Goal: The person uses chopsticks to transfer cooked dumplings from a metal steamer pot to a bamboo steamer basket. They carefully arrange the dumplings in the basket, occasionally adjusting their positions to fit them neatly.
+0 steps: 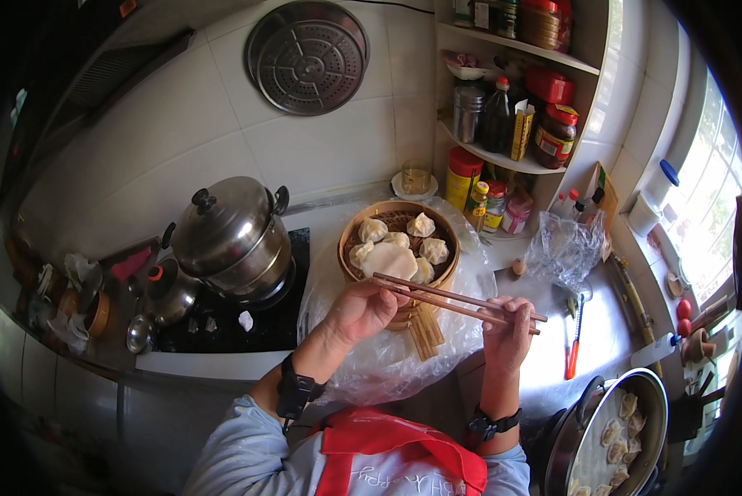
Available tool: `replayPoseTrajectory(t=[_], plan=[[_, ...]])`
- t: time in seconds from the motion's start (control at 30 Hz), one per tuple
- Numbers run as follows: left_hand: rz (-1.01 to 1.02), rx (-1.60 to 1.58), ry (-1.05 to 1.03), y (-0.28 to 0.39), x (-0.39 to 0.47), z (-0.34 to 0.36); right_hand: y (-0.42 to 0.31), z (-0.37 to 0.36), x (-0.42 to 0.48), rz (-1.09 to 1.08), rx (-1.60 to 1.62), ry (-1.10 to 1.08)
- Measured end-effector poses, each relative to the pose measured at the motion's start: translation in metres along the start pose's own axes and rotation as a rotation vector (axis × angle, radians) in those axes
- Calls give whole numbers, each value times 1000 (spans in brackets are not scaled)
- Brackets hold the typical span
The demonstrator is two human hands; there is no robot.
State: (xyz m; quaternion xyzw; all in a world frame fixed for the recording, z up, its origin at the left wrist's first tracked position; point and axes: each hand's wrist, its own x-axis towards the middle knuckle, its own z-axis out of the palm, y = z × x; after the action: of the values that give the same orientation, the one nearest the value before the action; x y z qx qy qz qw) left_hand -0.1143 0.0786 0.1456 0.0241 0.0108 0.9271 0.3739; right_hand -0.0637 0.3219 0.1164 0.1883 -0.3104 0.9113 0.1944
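Observation:
Both hands meet a pair of wooden chopsticks that slants across in front of me. My right hand grips their right end. At the other end, the curled fingers of my left hand close around the sticks. Just beyond lies a round bamboo steamer with several pleated dumplings on its brown liner. A flat white dough wrapper overlaps the near dumplings; whether it rests on them or on my left fingers, I cannot tell. Flat wooden handles stick out below the steamer.
Clear plastic sheeting lies under the steamer. Left stands a lidded steel steamer pot on the black cooktop. A red-handled utensil lies on the steel counter. At lower right, a pan holds several dumplings. Condiment shelves rise behind.

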Motion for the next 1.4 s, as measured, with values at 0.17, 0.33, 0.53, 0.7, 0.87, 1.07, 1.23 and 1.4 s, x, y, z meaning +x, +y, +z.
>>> replayPoseTrajectory(t=[0.17,0.33,0.53,0.7,0.87,1.07,1.23,1.4], plan=[[21,-12,1,0,2,-1,-1,-1,0,-5,-20,7],[29,23,42,-1,4,0,-1,-3,1,-14,-48,10],[88,84,64,-8,8,3,1,-7,2,-13,-37,1],[80,-94,59,-6,11,-7,0,-3,-2,34,-77,-34],[75,-59,15,-6,9,-4,1,-2,-6,6,-15,-15],[394,408,194,-3,7,6,-8,-5,-9,-48,102,56],[661,1332,380,48,31,22,-23,-12,-12,-140,170,243],[674,1811,469,101,80,4,-35,-26,-18,-178,184,236]])
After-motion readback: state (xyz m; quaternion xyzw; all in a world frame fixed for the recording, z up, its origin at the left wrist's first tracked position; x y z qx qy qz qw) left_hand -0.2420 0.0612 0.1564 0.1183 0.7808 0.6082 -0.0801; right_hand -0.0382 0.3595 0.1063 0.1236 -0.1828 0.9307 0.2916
